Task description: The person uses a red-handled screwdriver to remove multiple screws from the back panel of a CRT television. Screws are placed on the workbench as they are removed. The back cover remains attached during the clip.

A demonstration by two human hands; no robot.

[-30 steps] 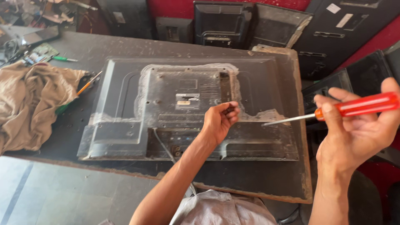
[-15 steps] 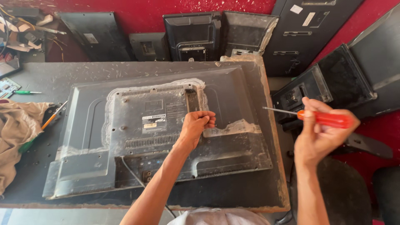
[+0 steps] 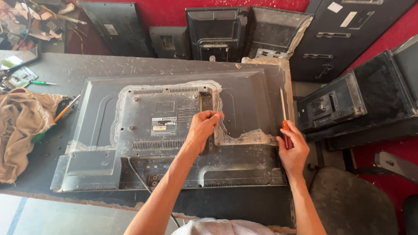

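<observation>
Television back cover (image 3: 143, 130), grey and dusty, lies face-down across most of the workbench (image 3: 52, 69), reaching its right edge. The left hand (image 3: 204, 128) rests on the raised centre panel, fingers curled shut; whether they pinch anything I cannot tell. The right hand (image 3: 294, 150) grips a red-handled screwdriver (image 3: 284, 115) at the set's right edge, blade pointing away. A tan cloth (image 3: 21, 130) lies at the left edge.

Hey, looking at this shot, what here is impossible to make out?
Head view only:
- What the left hand pinches on the television back panel: fingers cover it.
- Screwdriver handle: mostly wrapped by the right hand.
- Panel screws: too small.
- What the cloth covers: hidden.
</observation>
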